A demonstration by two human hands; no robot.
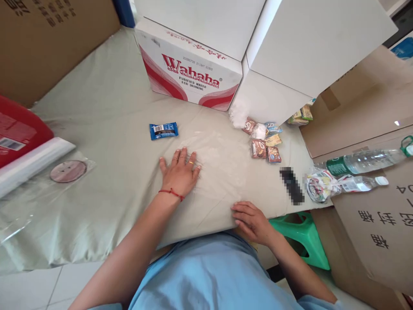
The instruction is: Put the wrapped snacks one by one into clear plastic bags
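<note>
My left hand [181, 174] lies flat on the cloth-covered table [112, 189], fingers spread, with a ring and a red string bracelet showing. Beside and partly beneath it a thin clear plastic sheet or bag [219, 161] is spread, hard to make out against the cloth. Just beyond the fingertips is a small blue snack packet [164, 131]. At the near table edge rests my right hand [251, 220], its fingers loosely stretched and holding nothing that I can see. Several small wrapped snacks [258, 148] are grouped farther off to the right.
A Wahaha water carton [193, 73] and white boxes [284, 56] stand at the back. Two plastic bottles [371, 160] and a blurred dark object [292, 186] lie right. A red container [19, 129] and plastic roll [38, 161] are left; a green stool [309, 241] stands below.
</note>
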